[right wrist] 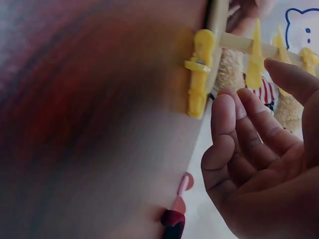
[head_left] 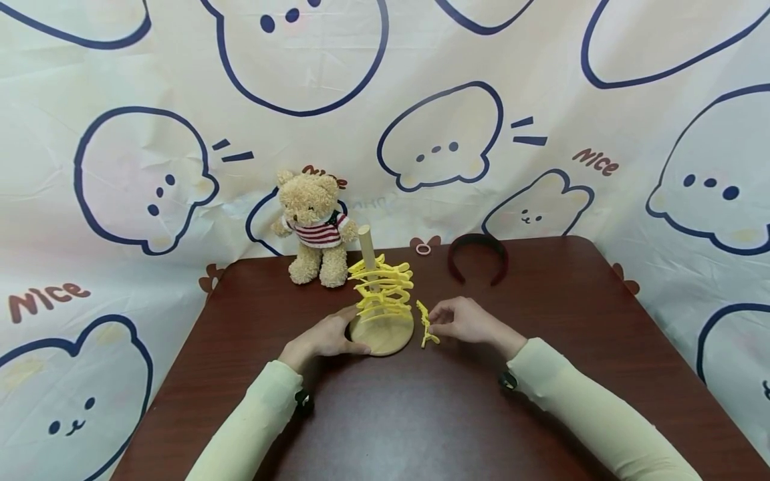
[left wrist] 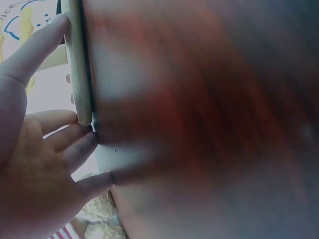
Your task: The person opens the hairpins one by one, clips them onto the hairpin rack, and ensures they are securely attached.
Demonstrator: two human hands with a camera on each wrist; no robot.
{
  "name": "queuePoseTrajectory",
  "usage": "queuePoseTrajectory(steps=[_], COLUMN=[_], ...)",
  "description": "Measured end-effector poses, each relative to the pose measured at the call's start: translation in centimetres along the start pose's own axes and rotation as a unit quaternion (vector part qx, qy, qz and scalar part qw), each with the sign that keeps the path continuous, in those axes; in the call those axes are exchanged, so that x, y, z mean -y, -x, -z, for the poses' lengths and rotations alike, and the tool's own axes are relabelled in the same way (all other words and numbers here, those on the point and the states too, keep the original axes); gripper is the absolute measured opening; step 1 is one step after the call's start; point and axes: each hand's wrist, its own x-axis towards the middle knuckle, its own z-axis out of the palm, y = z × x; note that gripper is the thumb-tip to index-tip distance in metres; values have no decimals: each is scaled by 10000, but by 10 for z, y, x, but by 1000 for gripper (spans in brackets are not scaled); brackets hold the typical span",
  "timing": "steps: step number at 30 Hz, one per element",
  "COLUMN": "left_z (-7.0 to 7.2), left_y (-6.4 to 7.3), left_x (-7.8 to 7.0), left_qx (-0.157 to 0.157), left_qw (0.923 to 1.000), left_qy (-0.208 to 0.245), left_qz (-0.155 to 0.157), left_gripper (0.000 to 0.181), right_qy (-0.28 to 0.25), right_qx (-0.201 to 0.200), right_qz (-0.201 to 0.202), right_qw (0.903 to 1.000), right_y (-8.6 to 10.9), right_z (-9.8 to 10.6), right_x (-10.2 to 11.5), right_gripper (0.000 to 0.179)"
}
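A round-based wooden stand [head_left: 380, 339] has several yellow plastic pieces [head_left: 385, 294] stacked around its upright post [head_left: 365, 244]. My left hand [head_left: 325, 336] grips the left side of the base, thumb at the front; in the left wrist view the thumb and fingers span the edge of the wooden disc [left wrist: 77, 64]. A loose, narrow yellow piece [right wrist: 199, 74] lies on the table to the right of the stand. Close beside it is my right hand [head_left: 469, 324]; in the right wrist view its thumb and bent fingers stand apart with nothing between them.
A teddy bear [head_left: 309, 230] in a striped shirt stands behind the stand, to the left. At the back of the dark brown table [head_left: 385, 414] are a small pink ring [head_left: 423, 249] and a dark headband [head_left: 478, 238]. A printed cloth [head_left: 337, 140] hangs behind.
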Motion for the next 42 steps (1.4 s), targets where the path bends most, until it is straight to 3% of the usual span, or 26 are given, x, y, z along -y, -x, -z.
queuePoseTrajectory(steps=[9,23,28,35,42], left_z=[1,0,0,0,0], left_y=[-1,-2,-3,-2,-2], left_x=[1,3,4,3,2], left_qx=[74,93,64,58,73], left_qw=[9999,9998,9999,9997,9997], left_qy=[-47,-134,-123,-236,-201], left_qz=[74,88,21,98,102], left_gripper=[97,99,98,101,103], right_qy=[49,553,615,965,1397], right_qx=[209,-106,-361,-266,-163], right_qz=[-463,-855,-1006,-1368,-1512], right_qw=[9987,9947,9924,9855,9785], right_y=[-1,-4,-2,-3,-4], right_z=[-8,-8,-4,-9,-9], right_x=[-4,-19,-24,-15,-13], right_gripper=[12,15,22,43,36])
